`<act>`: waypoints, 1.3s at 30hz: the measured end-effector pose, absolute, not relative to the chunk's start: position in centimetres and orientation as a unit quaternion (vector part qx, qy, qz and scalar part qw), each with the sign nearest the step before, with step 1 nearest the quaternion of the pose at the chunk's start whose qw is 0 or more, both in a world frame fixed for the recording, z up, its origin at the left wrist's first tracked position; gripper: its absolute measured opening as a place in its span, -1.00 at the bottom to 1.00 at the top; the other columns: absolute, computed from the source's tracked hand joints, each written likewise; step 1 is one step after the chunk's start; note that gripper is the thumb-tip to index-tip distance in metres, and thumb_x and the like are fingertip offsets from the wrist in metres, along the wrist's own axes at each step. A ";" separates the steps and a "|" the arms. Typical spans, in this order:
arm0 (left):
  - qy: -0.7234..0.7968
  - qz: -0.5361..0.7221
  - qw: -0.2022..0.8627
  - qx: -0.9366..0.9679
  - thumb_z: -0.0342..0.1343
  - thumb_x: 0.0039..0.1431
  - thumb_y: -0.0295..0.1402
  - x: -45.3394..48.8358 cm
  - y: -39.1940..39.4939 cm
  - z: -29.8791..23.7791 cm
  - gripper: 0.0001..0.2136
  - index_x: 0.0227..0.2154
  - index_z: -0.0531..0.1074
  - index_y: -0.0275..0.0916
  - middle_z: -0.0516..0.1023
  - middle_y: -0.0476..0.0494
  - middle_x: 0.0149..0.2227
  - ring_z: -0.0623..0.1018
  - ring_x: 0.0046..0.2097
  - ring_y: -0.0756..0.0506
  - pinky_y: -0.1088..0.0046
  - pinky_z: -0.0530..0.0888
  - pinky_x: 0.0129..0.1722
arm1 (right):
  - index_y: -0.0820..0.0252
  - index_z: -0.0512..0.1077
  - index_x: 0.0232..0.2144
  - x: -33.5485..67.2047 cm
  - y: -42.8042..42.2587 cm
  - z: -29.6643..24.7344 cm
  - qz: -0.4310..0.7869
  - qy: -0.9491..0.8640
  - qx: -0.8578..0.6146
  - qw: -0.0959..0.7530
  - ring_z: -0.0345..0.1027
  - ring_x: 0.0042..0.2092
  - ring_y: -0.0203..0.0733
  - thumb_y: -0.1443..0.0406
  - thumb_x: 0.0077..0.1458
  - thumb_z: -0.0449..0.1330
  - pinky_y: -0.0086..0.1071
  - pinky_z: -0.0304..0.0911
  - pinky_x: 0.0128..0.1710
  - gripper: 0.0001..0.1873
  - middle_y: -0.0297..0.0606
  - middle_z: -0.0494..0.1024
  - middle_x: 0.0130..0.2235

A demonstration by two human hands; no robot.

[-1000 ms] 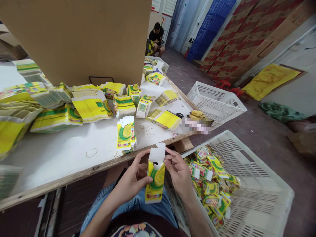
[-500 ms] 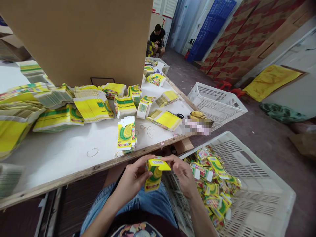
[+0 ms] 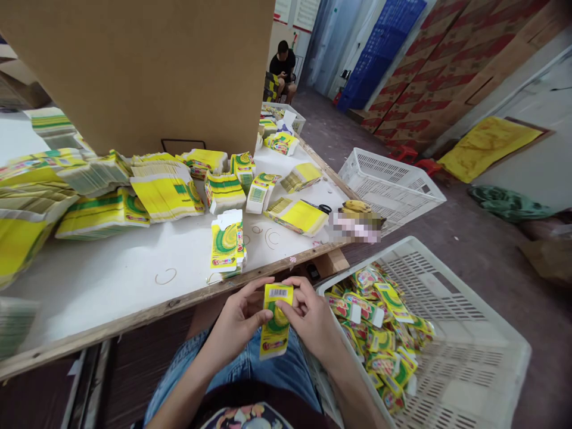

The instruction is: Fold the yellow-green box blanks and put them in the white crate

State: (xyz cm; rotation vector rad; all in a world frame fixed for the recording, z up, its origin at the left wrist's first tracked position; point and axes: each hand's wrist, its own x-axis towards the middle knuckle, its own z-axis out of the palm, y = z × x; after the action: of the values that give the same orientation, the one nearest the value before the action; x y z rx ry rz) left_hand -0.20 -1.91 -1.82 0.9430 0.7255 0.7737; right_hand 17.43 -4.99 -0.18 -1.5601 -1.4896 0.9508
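A small yellow and green carton (image 3: 276,333) with a barcode on its top end is held over my lap. My left hand (image 3: 243,316) grips its left edge, thumb on the front face. My right hand (image 3: 308,313) closes on the right side, its thumb pressed to the front just under the barcode. The carton's back is hidden. Just beyond my hands, a stack of flat cartons (image 3: 227,241) lies at the table's near edge. To the right, a white plastic crate (image 3: 473,310) holds many yellow cartons (image 3: 386,342).
Bundles of flat cartons (image 3: 167,193) line the white table (image 3: 134,256) before a large cardboard box (image 3: 147,71). Scissors (image 3: 325,208) and bananas (image 3: 356,206) lie near its right edge. Another crate (image 3: 388,185) stands beyond. A person (image 3: 283,65) sits at the back.
The carton's end flap, sticking out to the right before, is now folded down. My right hand has moved in from the flap to grip the carton's right side.
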 end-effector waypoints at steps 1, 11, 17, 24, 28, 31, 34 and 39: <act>0.331 0.357 0.761 0.429 0.33 0.04 -0.37 -0.2 -1.9 -1.8 -0.43 0.16 0.38 -0.21 0.67 -0.24 -0.11 0.64 -0.14 -0.19 0.33 0.52 -0.12 | 0.15 0.43 -0.10 17.4 -5.1 -0.3 0.382 -0.578 -0.606 0.391 0.08 -0.56 -0.32 0.26 0.13 0.25 -0.46 0.05 -0.53 -0.74 -0.56 0.17 -0.60; 0.364 0.382 0.709 0.468 0.30 0.06 -0.42 0.6 -2.2 -2.7 -0.57 0.04 0.50 -0.25 0.65 -0.24 -0.03 0.64 -0.09 -0.21 0.31 0.55 -0.07 | 0.13 0.58 -0.19 17.2 -5.1 -2.4 0.456 -0.437 -0.544 0.552 0.52 -0.20 -0.13 0.16 0.11 0.32 -0.31 0.42 -0.19 -0.76 -0.22 0.66 -0.23; 0.365 0.399 0.654 0.528 0.21 0.15 -0.44 1.0 -2.9 -3.6 -0.62 0.05 0.53 -0.18 0.58 -0.19 0.10 0.59 0.05 -0.25 0.22 0.53 0.08 | 0.11 0.60 -0.18 16.6 -5.5 -2.6 0.423 -0.423 -0.577 0.557 0.52 -0.11 -0.06 0.18 0.11 0.31 -0.20 0.41 -0.07 -0.77 -0.18 0.66 -0.14; 0.416 0.452 0.383 0.690 0.11 0.28 -0.37 -1.2 -1.1 -2.1 -0.52 0.25 0.29 -0.12 0.38 -0.23 0.28 0.33 0.33 -0.25 0.05 0.23 0.34 | 0.04 0.44 -0.12 19.0 -6.4 -2.7 0.214 -0.211 -0.560 0.772 0.43 -0.30 -0.19 0.05 0.15 0.28 -0.30 0.36 -0.31 -0.68 -0.26 0.55 -0.21; 0.515 0.438 0.178 0.715 0.15 0.25 -0.31 -4.2 2.0 -3.3 -0.55 0.19 0.36 -0.21 0.35 -0.31 0.30 0.22 0.38 -0.32 -0.12 0.12 0.35 | 0.11 0.44 -0.22 19.7 -6.7 -3.2 0.274 -0.167 -0.510 0.798 0.39 -0.37 -0.20 -0.10 0.25 0.07 -0.31 0.30 -0.38 -0.56 -0.25 0.53 -0.31; 0.531 0.388 0.172 0.734 0.05 0.31 -0.28 -5.5 3.2 -4.3 -0.71 -0.01 0.53 -0.24 0.50 -0.31 0.18 0.44 0.25 -0.30 -0.05 0.33 0.27 | 0.09 0.39 -0.09 18.6 -6.3 -3.7 0.330 -0.196 -0.507 0.772 0.39 -0.43 -0.22 -0.04 0.30 0.03 -0.34 0.28 -0.44 -0.61 -0.26 0.54 -0.33; 0.534 0.369 0.180 0.739 0.02 0.32 -0.28 -6.0 3.4 -4.4 -0.69 -0.01 0.54 -0.26 0.52 -0.29 0.16 0.48 0.21 -0.27 0.03 0.41 0.23 | 0.07 0.26 0.11 19.1 -5.2 -4.6 0.234 -0.242 -0.549 0.765 0.51 -0.16 -0.12 0.04 0.27 0.11 -0.24 0.38 -0.24 -0.56 -0.12 0.56 -0.05; 0.529 0.356 0.184 0.748 0.09 0.26 -0.29 -6.2 3.6 -4.2 -0.66 0.05 0.51 -0.23 0.47 -0.24 0.22 0.43 0.26 -0.27 0.02 0.39 0.25 | 0.17 0.30 0.12 24.1 -4.2 -7.5 0.099 -0.210 -0.649 0.725 0.18 0.30 -0.04 0.08 0.12 0.26 -0.14 0.22 0.18 -0.42 -0.02 0.32 0.26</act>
State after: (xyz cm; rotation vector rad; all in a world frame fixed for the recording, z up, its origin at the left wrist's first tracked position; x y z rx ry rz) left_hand -6.20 3.56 -4.25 2.1103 1.4915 1.0033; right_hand 24.11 -4.19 -7.48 -1.4309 -0.4630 0.2189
